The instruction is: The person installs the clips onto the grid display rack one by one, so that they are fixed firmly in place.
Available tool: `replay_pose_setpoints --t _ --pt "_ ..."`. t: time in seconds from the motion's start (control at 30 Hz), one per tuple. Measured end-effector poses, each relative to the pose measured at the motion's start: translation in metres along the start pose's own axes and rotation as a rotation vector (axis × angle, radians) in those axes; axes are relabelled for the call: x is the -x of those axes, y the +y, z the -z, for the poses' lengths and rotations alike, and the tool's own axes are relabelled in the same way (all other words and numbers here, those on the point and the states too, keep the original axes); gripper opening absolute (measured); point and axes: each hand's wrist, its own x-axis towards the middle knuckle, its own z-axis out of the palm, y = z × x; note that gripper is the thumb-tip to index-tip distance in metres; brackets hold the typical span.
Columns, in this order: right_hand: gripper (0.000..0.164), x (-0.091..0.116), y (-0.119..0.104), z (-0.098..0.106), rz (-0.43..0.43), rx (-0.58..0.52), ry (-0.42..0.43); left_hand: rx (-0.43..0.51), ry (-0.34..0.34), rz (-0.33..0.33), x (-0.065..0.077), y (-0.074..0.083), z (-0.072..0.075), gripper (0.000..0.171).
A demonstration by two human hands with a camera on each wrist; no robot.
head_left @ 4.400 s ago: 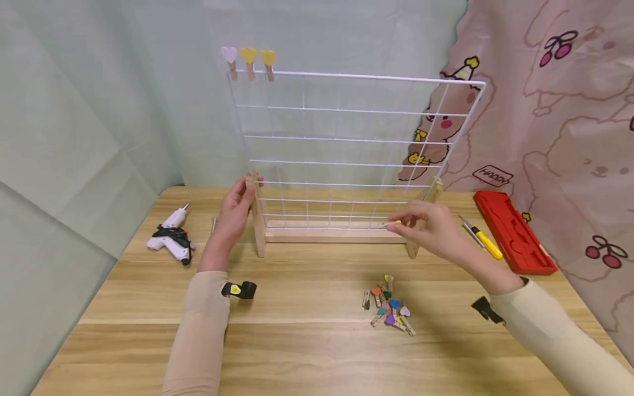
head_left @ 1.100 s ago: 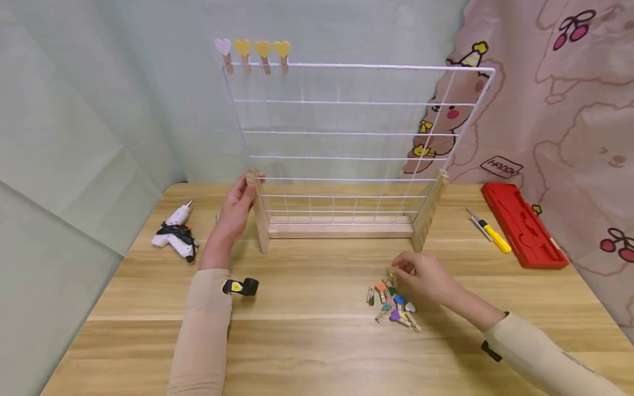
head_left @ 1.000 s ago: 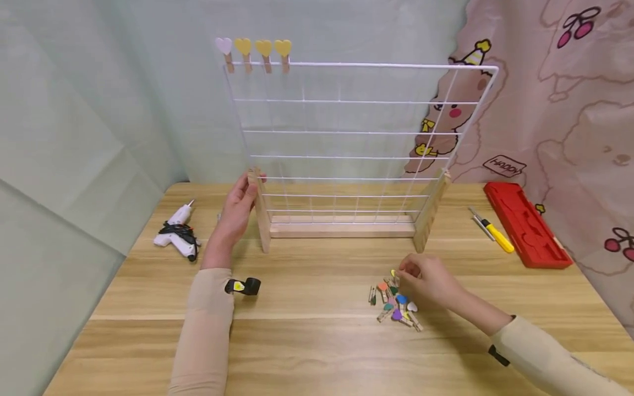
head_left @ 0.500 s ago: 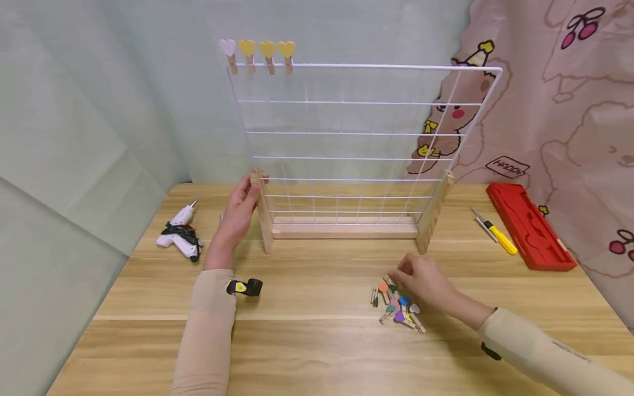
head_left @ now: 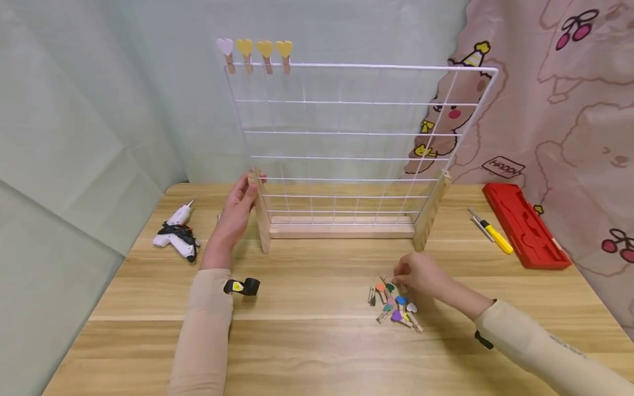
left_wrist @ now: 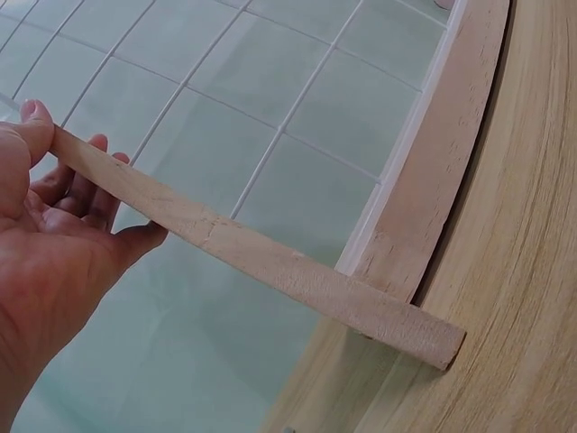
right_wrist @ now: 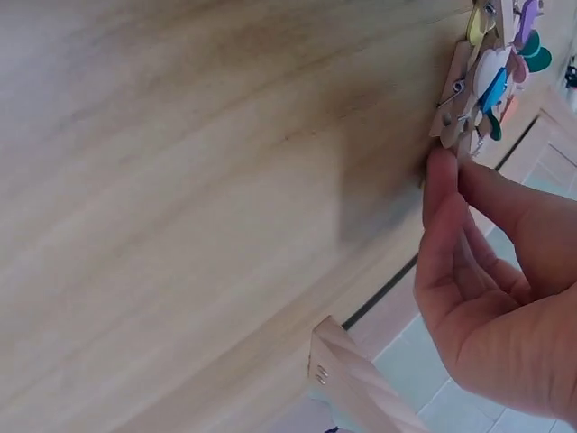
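Note:
A white wire grid (head_left: 342, 133) stands upright in a wooden stand (head_left: 342, 231). Clipped along its top left are a pale lilac heart clothespin (head_left: 225, 48) and three yellow heart ones (head_left: 264, 50). My left hand (head_left: 236, 206) grips the upper part of the left wooden upright (left_wrist: 261, 257), thumb on one side and fingers on the other. In front of the stand's right end lies a pile of small heart clothespins (head_left: 396, 315) in several colours. My right hand (head_left: 421, 274) is at the pile's far right edge, thumb and fingers pinching a small clothespin that they mostly hide.
A white glue gun (head_left: 175, 234), its black cord wound round it, lies on the left of the wooden table (head_left: 297, 352). On the right are a yellow-handled screwdriver (head_left: 497, 237) and a red tool case (head_left: 527, 225). A curtain (head_left: 337, 33) hangs close behind the grid.
A third yellow heart clothespin has joined the grid's top row. My right hand has come down to the pile, where the yellow heart at its far edge no longer shows. My left hand keeps its grip.

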Motion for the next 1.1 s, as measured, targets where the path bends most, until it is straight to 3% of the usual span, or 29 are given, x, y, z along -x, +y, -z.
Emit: replay_pose_setpoints --t 0.23,0.33,0.47,0.57,0.7,0.87,1.1 --pt "0.007 0.001 0.001 0.002 0.07 0.011 -0.014 0.002 -0.001 0.007 0.0 0.001 0.001 0.051" --pt "0.015 0.002 0.004 0.003 0.107 0.01 -0.019 0.004 -0.005 0.002 0.001 0.001 0.001 0.051" --pt "0.018 0.003 0.007 0.008 0.281 0.023 0.004 0.009 -0.007 -0.001 0.001 0.001 0.0 0.05" --pt "0.011 0.004 0.006 0.013 0.423 0.054 0.045 0.008 -0.005 0.0 0.001 0.001 0.0 0.048" --pt "0.008 0.004 0.001 0.02 0.515 0.053 0.091 0.005 -0.004 0.005 0.001 0.002 0.0 0.05" --pt "0.01 0.003 -0.004 0.025 0.565 0.026 0.157 -0.003 -0.011 0.009 0.002 0.002 0.001 0.053" --pt "0.008 0.004 -0.007 0.022 0.506 -0.036 0.106 -0.009 -0.007 0.006 0.001 0.002 0.001 0.052"
